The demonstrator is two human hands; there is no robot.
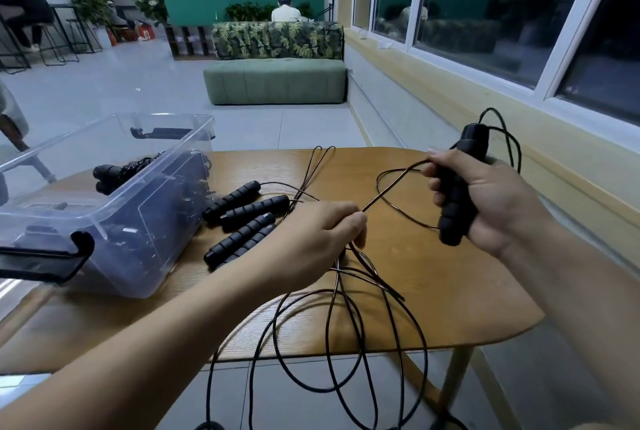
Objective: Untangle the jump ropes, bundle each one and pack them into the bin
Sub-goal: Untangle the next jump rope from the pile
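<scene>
Black foam handle (pixel 450 228) stands upright in the right grip (pixel 485 201), which is closed round it above the table's (pixel 450 273) right edge. The left grip (pixel 318 235) pinches the cord (pixel 391 187) mid-table. Feeding taut, even loops toward the handle should work best, as slack coils hang tangled over the near edge.

Hands: two, left hand (pixel 322 235) and right hand (pixel 498 201). Loose handles (pixel 254 209) on table (pixel 450 273): four. Held handle (pixel 453 201): one. Bin (pixel 149 221), left of frame: one. Bundled rope (pixel 117 173) inside: one visible. Cord (pixel 388 191) loops: tangled, uncountable.
</scene>
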